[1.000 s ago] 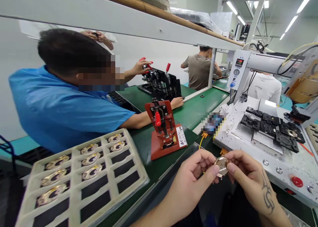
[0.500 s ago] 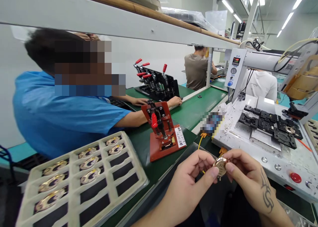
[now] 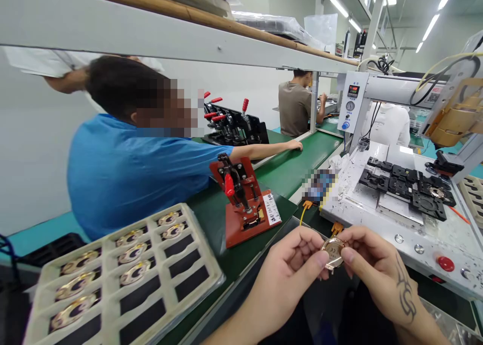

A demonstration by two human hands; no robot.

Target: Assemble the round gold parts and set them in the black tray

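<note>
Left hand (image 3: 292, 269) and right hand (image 3: 372, 267) both pinch small round gold disc (image 3: 333, 248) by its rim, held in the air below white fixture counter (image 3: 381, 217) | likely light, stiff, thin, smooth metal, scratch-prone | edge grip suits, fingertips off the face

I see both hands pinching a small round gold part (image 3: 333, 248): left hand (image 3: 290, 274), right hand (image 3: 377, 269). Compartment tray (image 3: 181, 289) of similar parts sits left; red clamp jig (image 3: 245, 204) stands beyond.

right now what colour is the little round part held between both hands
Gold-toned metal, shiny; the round part shows best in the head view.
</note>
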